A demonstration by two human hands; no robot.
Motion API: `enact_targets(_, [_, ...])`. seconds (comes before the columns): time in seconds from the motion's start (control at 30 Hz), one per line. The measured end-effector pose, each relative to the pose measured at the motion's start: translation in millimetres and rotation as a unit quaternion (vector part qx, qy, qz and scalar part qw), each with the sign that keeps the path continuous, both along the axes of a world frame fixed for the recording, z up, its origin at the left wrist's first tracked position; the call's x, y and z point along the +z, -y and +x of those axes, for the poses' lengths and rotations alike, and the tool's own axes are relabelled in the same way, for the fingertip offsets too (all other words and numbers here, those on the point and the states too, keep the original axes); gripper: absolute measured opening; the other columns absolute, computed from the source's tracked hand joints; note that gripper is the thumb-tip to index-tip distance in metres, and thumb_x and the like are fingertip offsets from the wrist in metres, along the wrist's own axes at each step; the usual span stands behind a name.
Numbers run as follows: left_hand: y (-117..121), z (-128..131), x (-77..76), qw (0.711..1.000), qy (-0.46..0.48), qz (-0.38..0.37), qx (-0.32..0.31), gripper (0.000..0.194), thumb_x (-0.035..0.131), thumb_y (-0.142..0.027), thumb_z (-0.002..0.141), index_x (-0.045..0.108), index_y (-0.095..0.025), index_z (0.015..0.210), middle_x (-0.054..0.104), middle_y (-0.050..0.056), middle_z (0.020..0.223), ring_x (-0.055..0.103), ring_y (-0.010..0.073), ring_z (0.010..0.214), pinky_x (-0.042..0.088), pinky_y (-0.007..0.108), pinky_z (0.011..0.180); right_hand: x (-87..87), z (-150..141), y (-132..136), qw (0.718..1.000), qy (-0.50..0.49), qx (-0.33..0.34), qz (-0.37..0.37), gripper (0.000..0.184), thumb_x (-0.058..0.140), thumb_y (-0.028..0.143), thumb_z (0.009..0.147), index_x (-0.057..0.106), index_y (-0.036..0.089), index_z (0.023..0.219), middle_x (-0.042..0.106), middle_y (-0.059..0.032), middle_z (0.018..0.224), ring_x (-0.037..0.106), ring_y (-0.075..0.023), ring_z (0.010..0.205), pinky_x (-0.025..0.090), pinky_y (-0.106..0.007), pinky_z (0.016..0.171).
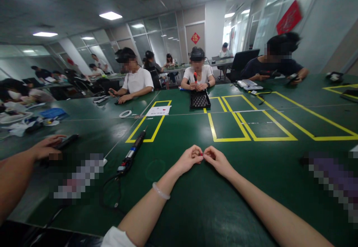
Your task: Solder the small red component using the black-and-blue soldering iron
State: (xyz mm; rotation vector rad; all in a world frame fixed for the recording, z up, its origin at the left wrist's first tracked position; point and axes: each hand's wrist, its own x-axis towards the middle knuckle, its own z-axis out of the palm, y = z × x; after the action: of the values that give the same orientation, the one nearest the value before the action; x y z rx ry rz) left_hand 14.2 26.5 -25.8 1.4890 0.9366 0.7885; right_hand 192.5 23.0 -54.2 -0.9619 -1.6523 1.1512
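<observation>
My left hand (191,159) and my right hand (217,160) meet over the near part of the green table, fingers curled and fingertips pinched together. Between the fingertips shows a small red piece (201,154), too small to make out its kind. Both hands appear closed on it, though the fingers cover most of it. A pale bracelet (161,191) circles my left wrist. Left of my hands, apart from them, lies a corded pen-shaped tool (131,152) with a thin tip pointing away from me.
Yellow tape outlines (232,140) mark the green table (179,127). A white paper sign (158,111), a white ring-shaped roll (125,113) and a black tray of small parts (200,100) lie farther off. Another person's hand (50,145) rests at left; several people sit opposite.
</observation>
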Motion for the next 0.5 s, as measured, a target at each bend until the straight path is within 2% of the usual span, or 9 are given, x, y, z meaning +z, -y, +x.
enact_targets(0.13, [-1,-5,3.8,0.997,-0.059,0.047,0.012,0.029,0.066,-0.031,0.075,0.054,-0.017,0.096,0.057,0.0,0.084,0.056,0.0092,0.071,0.046,0.025,0.069,0.5,1,-1,1.0,0.026,0.009,-0.004,0.024,0.058,0.037,0.083,0.059,0.016,0.096,0.062,-0.0032,0.082,0.057,-0.0151,0.072,0.043,-0.026,0.065])
enact_targets(0.27, [3,-29,29.5,0.983,-0.152,0.098,0.03,0.052,0.065,-0.034,0.075,0.047,-0.02,0.123,0.058,0.009,0.11,0.059,0.0172,0.095,0.048,0.034,0.083,2.7,2,0,0.999,0.051,0.011,-0.004,0.025,0.057,0.033,0.083,0.062,0.015,0.1,0.062,-0.0032,0.081,0.055,-0.0142,0.069,0.042,-0.026,0.063])
enact_targets(0.4, [14,-88,58.9,0.935,-0.291,0.19,0.072,0.069,0.06,-0.043,0.078,0.033,-0.026,0.139,0.051,0.011,0.129,0.052,0.0237,0.116,0.042,0.042,0.098,9.6,2,4,0.998,0.066,0.017,0.003,0.022,0.057,0.031,0.083,0.063,0.015,0.097,0.06,-0.0017,0.075,0.052,-0.0128,0.064,0.039,-0.024,0.06])
enact_targets(0.5, [22,-154,65.5,0.874,-0.415,0.217,0.129,0.073,0.055,-0.051,0.078,0.031,-0.023,0.141,0.04,0.011,0.141,0.042,0.0277,0.128,0.036,0.043,0.105,13.3,2,6,0.997,0.073,0.017,0.002,0.021,0.057,0.029,0.083,0.064,0.015,0.096,0.058,-0.0007,0.072,0.05,-0.0121,0.062,0.038,-0.023,0.058])
